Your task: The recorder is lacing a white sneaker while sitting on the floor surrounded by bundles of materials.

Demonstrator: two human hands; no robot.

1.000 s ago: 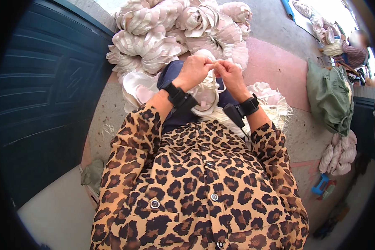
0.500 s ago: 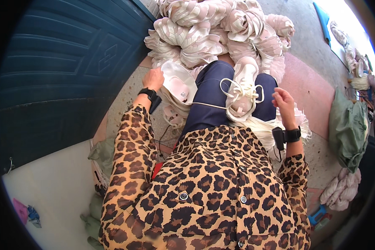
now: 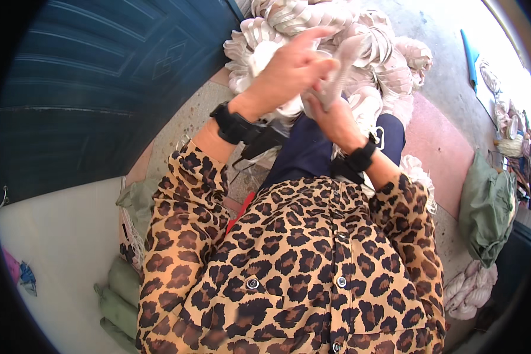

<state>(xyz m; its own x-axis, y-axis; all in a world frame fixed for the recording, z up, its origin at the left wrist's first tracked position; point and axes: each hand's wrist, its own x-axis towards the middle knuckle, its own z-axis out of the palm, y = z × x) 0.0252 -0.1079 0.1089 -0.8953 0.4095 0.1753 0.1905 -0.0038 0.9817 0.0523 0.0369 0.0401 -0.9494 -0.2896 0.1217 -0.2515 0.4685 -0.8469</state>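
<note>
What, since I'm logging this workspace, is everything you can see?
Shoe piece: one, pale, upper centre
Laced shoe: one, white, on the lap
Shoe parts: count unclear, white, upper centre
Bundles: several, pinkish white, top centre, lower right
Sack: one, green, right
Door: one, dark blue, left
Cloths: at least two, green, left
Sheet: one, blue, upper right
Strip: one, red, left of the waist
Far goods: several, mixed, right edge
Small item: one, pink-blue, left edge
Wrist devices: two, black, both wrists
Trousers: one, navy, centre
Shirt: one, leopard print, centre
Left hand: one, bare, upper centre
Right hand: one, bare, gripping shoe piece
</note>
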